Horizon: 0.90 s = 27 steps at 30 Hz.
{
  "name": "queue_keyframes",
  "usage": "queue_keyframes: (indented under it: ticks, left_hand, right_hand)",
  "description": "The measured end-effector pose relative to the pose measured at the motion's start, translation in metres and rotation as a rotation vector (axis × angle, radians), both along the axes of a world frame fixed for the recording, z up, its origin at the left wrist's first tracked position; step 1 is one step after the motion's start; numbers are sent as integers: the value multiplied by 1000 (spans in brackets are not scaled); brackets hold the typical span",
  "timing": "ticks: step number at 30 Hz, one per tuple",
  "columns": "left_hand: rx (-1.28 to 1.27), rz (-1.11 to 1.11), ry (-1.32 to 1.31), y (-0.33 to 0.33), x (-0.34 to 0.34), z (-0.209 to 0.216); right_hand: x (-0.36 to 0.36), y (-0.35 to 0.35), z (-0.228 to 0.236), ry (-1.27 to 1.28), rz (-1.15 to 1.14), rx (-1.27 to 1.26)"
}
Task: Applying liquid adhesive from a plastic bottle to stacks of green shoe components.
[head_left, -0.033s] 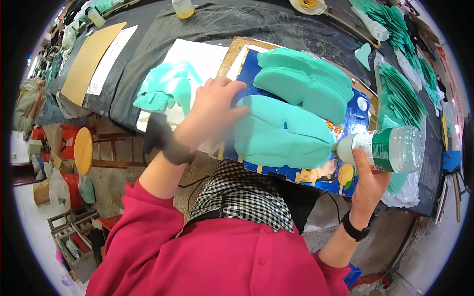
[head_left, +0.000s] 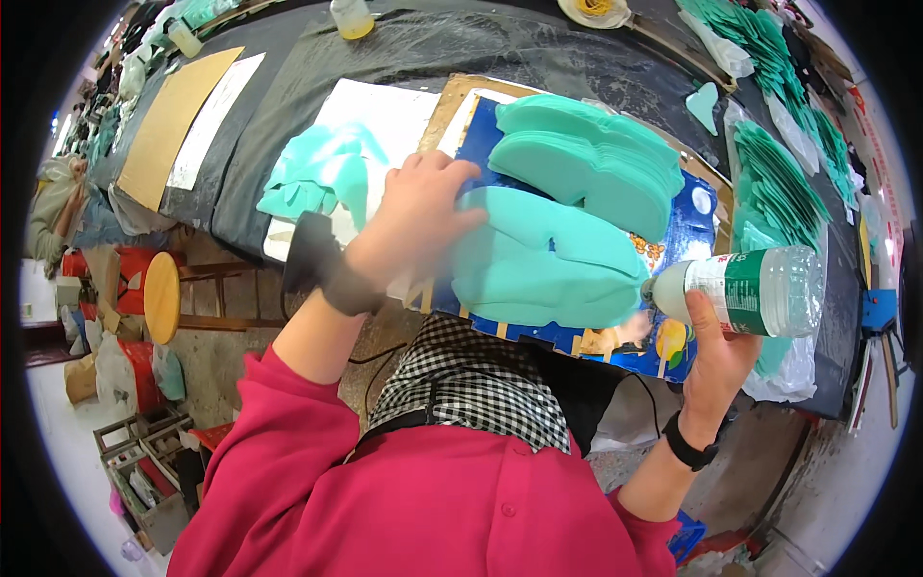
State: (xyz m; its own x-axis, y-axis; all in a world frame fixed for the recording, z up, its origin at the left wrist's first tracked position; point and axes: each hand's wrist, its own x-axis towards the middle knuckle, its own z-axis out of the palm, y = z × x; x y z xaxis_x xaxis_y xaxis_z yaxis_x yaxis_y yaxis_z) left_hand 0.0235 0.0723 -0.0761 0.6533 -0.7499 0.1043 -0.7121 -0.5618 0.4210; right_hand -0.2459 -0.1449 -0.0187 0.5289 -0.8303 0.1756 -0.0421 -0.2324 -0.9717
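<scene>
My right hand (head_left: pixel 723 351) grips a clear plastic bottle (head_left: pixel 777 288) with a green and white label, lying on its side with whitish liquid inside. Its narrow mouth points left at the right end of a flat teal foam piece (head_left: pixel 538 264). Over that piece's left end is my left hand (head_left: pixel 423 207), thumb and index finger apart, fingers bent and slightly blurred, nothing visible between them. Behind the front foam lies a fanned stack of teal foam pieces (head_left: pixel 586 159). Both rest on a blue patterned board (head_left: pixel 694 213).
Crumpled teal pieces (head_left: pixel 312 178) lie on a white sheet (head_left: pixel 380 101) left of the board. More teal stacks (head_left: pixel 779 178) line the right side. A jar of yellow liquid (head_left: pixel 353 19) stands at the back. A round wooden stool (head_left: pixel 162 298) is at the left.
</scene>
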Motion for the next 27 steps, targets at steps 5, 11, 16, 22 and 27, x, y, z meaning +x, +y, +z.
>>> queue_keyframes:
  ticks: [5, 11, 16, 22, 27]
  left_hand:
    - [13, -49, 35, -19, -1, 0]
    - [-349, 37, 745, -8, 1, 40]
    - [-483, 210, 636, 7, 21, 39]
    - [-374, 223, 214, 24, 29, -17]
    - [-306, 185, -208, 19, 12, 5]
  right_hand:
    - [-9, -14, 3, -57, -58, -35]
    - [3, -25, -5, -115, -17, 20]
    - [55, -10, -18, -129, 111, -17]
    - [101, 78, -20, -9, 499, -138]
    - [108, 109, -15, -83, 624, -387]
